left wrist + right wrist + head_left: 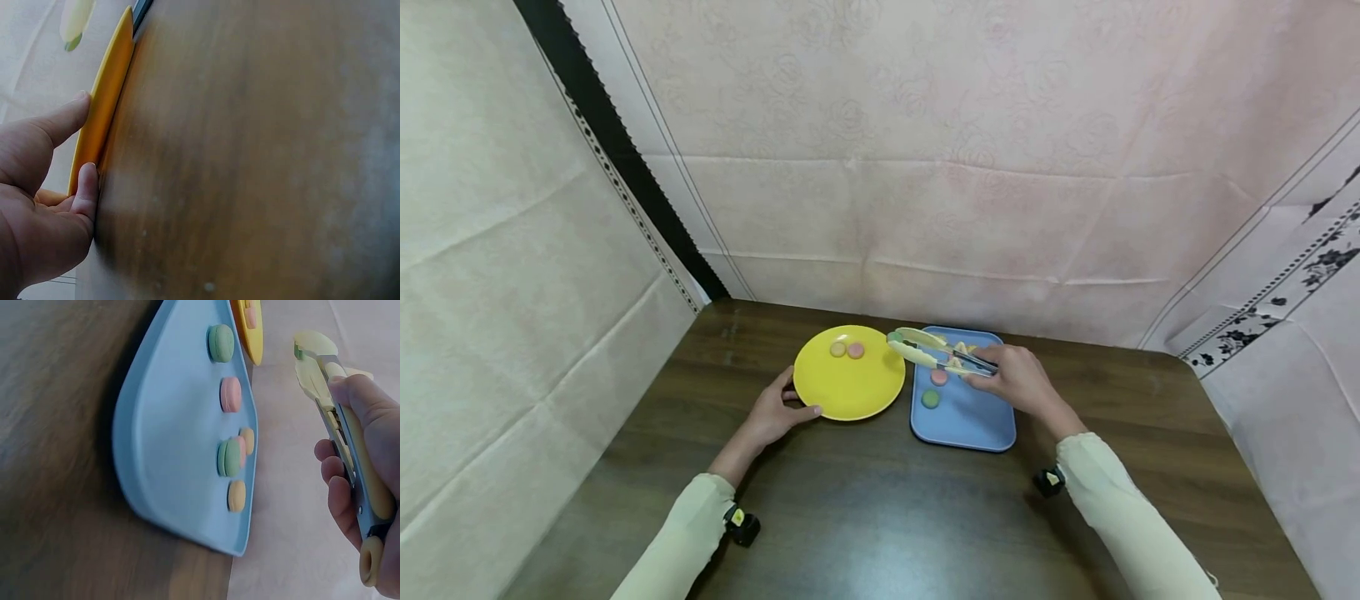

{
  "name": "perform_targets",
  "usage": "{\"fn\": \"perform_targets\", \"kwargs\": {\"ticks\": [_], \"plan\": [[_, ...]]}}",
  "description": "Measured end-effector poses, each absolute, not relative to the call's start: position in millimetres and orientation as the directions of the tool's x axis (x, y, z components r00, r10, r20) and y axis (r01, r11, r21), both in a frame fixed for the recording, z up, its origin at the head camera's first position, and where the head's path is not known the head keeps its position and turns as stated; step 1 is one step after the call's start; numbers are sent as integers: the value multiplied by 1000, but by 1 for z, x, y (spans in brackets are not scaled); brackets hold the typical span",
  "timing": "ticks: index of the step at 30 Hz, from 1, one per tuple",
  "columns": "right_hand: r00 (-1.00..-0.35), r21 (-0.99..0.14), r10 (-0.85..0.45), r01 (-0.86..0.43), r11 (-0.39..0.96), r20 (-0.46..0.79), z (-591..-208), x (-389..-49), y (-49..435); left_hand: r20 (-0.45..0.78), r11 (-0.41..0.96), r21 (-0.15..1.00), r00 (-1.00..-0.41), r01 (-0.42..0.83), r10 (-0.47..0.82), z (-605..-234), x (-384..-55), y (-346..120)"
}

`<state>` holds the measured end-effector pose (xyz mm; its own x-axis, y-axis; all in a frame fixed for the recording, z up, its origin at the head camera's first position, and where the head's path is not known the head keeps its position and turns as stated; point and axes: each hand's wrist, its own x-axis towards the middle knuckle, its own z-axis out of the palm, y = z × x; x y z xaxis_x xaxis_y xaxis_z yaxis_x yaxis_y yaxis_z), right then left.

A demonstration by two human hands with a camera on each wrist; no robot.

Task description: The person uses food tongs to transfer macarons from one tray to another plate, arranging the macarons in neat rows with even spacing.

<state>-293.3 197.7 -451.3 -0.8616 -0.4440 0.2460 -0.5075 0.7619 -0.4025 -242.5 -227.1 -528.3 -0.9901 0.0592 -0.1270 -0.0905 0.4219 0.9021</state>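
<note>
A yellow plate lies on the table, bearing a yellowish macaron and a pink macaron. My left hand holds its left rim, thumb at the edge and fingers low against the side. Cream-tipped metal tongs are gripped in my right hand, above the blue tray. Between the tong tips, close to the plate's right rim, a green macaron shows partly. On the tray are a pink macaron, a green macaron and several others, partly behind the tongs in the head view.
The brown wooden table extends in front of plate and tray. Behind it hangs a pale patterned cloth, with another cloth at the left. The tray has a raised rim and stands just right of the plate.
</note>
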Motion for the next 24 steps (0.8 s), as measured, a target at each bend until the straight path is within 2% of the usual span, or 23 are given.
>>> {"fn": "perform_targets", "kwargs": {"ticks": [14, 24], "plan": [[-832, -365, -489, -554, 748, 261, -465, -317, 169, -130, 423, 901, -990, -95, 54, -526, -241, -227], [-829, -303, -520, -560, 771, 207, -468, -322, 157, -128, 424, 901, -990, -95, 51, -527, -240, -227]]}}
